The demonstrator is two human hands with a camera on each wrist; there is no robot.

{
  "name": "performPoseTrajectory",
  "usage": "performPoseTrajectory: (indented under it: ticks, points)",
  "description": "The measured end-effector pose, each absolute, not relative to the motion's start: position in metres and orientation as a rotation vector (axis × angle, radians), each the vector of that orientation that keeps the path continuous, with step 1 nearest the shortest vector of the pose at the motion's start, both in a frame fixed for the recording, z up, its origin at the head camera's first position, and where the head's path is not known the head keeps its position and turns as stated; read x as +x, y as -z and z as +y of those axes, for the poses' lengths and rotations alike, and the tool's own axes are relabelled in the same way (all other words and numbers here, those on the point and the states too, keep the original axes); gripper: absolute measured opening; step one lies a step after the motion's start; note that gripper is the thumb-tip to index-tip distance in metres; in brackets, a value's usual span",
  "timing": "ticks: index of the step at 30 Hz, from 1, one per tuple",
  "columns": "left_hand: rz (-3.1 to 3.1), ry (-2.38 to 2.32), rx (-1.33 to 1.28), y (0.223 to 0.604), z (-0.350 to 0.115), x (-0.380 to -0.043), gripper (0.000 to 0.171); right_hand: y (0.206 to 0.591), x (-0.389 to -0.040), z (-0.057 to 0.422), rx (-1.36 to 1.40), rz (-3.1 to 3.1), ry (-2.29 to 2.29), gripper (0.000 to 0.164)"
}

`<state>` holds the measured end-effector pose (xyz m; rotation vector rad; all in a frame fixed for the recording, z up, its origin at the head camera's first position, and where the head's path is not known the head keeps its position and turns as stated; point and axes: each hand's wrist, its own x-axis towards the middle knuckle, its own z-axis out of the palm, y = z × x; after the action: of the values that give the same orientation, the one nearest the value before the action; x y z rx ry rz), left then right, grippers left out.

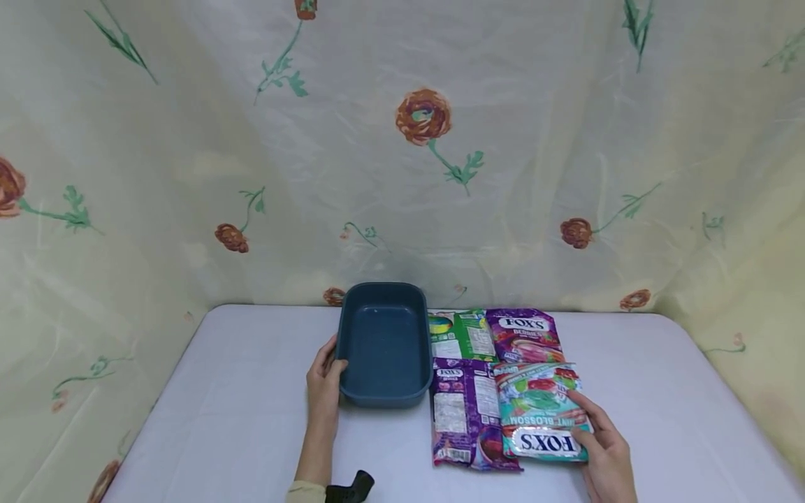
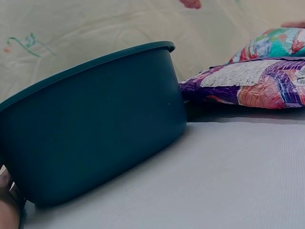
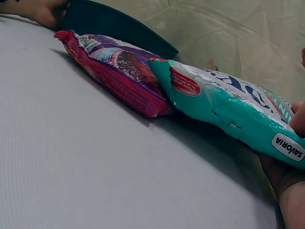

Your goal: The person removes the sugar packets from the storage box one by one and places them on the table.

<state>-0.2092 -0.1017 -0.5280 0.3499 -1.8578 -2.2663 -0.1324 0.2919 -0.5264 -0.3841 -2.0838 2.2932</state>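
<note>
A dark blue plastic basin [image 1: 383, 349] sits at the table's middle, its inside bare. My left hand [image 1: 325, 381] grips its left side, thumb over the rim and fingers along the outer wall. At the right, my right hand [image 1: 600, 447] pinches the right edge of a teal Fox's candy bag [image 1: 542, 412], with the thumb on top. In the right wrist view, part of this hand is under the bag's edge. Beside it lies a purple candy bag [image 1: 465, 416], back side up, close to the basin.
Behind these two lie a green candy bag [image 1: 462, 334], partly hidden by the basin, and a purple Fox's Berries bag [image 1: 525, 335]. White cloth covers the table [image 1: 239, 412]. A flowered curtain [image 1: 503, 175] hangs behind and along both sides.
</note>
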Motion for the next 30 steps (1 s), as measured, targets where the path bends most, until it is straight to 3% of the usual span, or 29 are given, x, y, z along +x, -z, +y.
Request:
performPoseTrajectory:
  ticks: [30]
  points:
    - [-1.851,2.253,0.374,0.527,-0.103,-0.208,0.049,0.531,-0.134,0.306,-0.572,-2.112,-2.193,0.06]
